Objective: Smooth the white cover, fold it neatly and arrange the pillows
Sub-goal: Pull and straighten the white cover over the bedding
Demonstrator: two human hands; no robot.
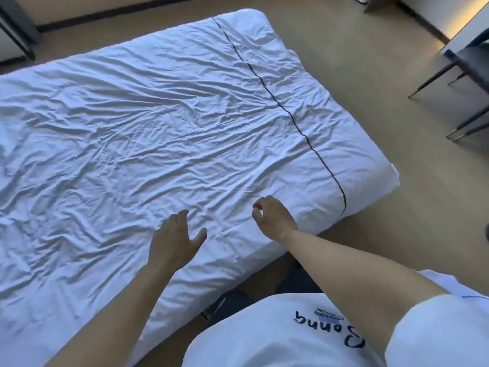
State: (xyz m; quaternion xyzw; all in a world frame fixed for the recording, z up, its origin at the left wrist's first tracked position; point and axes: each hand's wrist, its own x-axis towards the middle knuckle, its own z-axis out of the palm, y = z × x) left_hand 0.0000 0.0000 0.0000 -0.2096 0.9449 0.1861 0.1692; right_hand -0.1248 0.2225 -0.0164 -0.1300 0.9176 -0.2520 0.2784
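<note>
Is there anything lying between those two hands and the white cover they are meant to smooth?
Nothing visible. The left hand and right hand are right over the wrinkled white cover near its close edge, and only bare fabric shows there.

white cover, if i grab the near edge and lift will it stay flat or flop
The white cover will likely flop and drape: it is creased all over, so it is soft cloth. It looks puffy at the far corner, probably padded yet light. Pushing would likely bunch it into new wrinkles.
</note>
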